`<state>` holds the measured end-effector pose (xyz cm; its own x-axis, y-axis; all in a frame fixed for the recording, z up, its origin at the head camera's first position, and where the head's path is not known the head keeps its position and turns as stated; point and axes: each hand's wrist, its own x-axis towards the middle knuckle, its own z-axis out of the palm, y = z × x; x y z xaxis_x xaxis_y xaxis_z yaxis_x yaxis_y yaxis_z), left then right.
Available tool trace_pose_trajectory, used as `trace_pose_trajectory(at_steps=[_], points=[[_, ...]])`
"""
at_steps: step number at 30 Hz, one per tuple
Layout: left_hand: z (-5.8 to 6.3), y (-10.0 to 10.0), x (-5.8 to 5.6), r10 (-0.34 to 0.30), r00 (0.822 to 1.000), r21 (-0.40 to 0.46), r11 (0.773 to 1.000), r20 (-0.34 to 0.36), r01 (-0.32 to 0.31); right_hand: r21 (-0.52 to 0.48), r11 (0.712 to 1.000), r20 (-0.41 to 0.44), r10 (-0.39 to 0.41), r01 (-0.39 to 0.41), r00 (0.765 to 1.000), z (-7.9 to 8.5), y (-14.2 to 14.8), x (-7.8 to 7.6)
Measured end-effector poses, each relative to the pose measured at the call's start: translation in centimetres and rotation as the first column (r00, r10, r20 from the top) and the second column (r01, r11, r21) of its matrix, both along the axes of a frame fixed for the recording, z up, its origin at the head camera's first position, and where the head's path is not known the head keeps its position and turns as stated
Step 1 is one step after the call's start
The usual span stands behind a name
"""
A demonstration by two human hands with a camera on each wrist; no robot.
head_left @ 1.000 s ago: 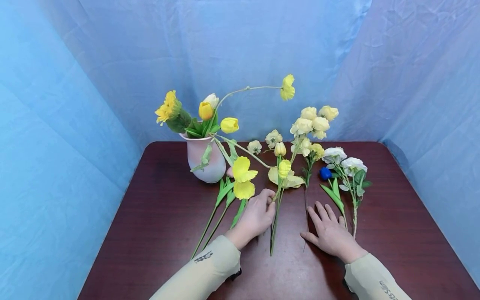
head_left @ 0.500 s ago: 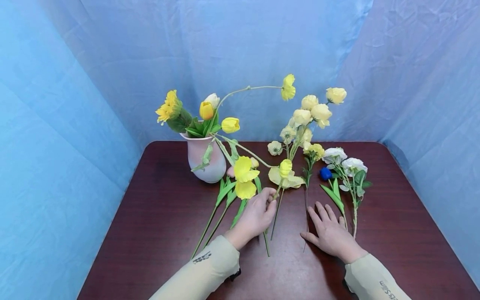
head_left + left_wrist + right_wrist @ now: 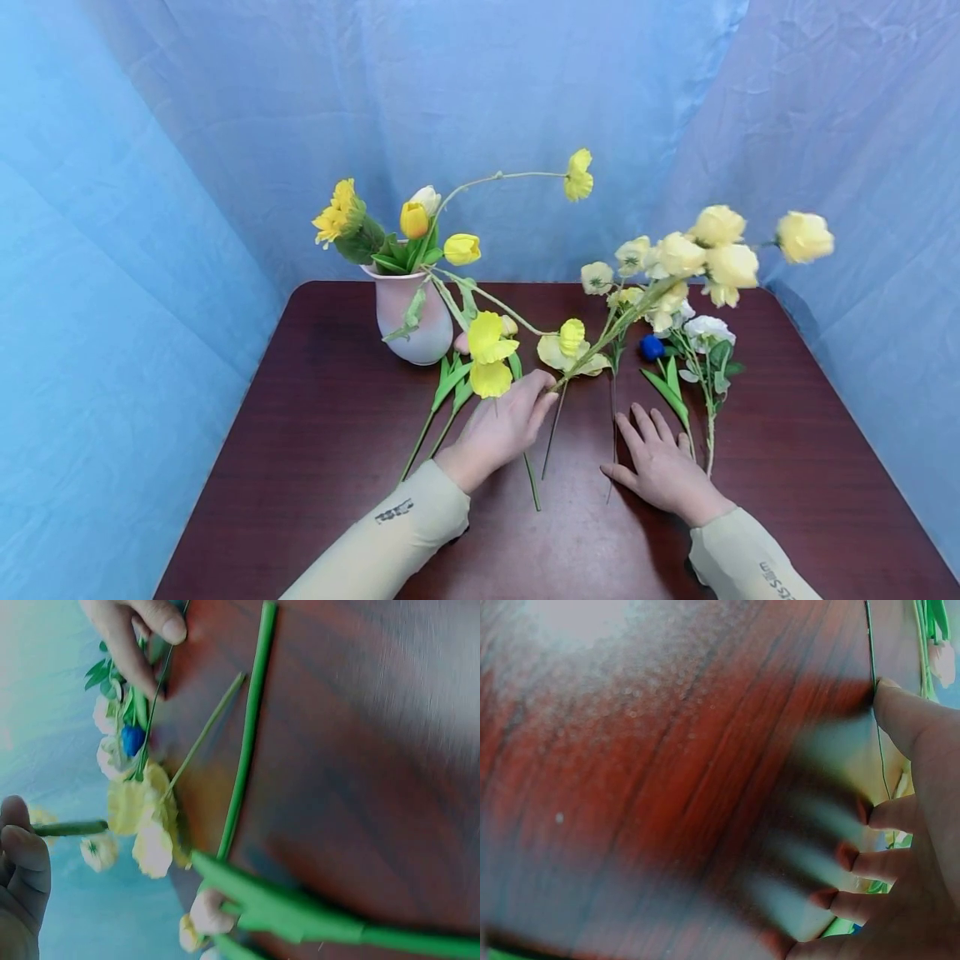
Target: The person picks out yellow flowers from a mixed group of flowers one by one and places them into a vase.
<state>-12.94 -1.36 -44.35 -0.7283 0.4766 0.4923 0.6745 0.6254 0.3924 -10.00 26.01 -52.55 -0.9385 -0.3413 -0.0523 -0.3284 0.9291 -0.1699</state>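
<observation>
A pale-yellow flower spray with several rounded blooms on a branching green stem is held aslant near its lower end by the left hand, its blooms raised toward the right.

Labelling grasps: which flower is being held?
The branched cream flower, gripped in the left hand; the rest lie on the table or stand in the vase.

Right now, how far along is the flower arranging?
Partway. The vase already holds tulips and yellow blooms. The left hand grips a cream flower spray. A blue flower and white flowers, among others, lie on the table, probably remaining.
</observation>
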Motion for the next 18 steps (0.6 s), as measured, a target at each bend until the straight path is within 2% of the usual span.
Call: trace_pose_trajectory(at_steps=[2,4,6,10,18], points=[[0.4,-0.5,-0.5,-0.021,0.994,-0.027,0.999,-0.106,0.018,-0.001,1.000,0.000,0.001,-0.001,1.000,-0.1,0.1,0.0],[1.0,-1.0,-1.0,-0.050,0.978,-0.051,0.998,-0.203,0.041,0.000,1.000,0.000,0.002,-0.002,1.000,-0.2,0.1,0.0],[1.7,-1.7,-1.4,-0.071,0.961,-0.080,0.996,-0.266,0.051,-0.001,1.000,0.004,0.003,-0.003,1.000,-0.2,0.1,0.0],[2.5,-3.4,-2.0,-0.082,0.957,-0.107,0.993,-0.278,0.054,-0.005,1.000,0.016,0.006,-0.006,1.000,-0.1,0.0,0.0],[3.7,-7.0,-2.6,-0.037,0.957,-0.234,0.972,-0.288,-0.032,-0.019,1.000,0.010,-0.003,0.003,1.000,0.1,-0.2,0.1]])
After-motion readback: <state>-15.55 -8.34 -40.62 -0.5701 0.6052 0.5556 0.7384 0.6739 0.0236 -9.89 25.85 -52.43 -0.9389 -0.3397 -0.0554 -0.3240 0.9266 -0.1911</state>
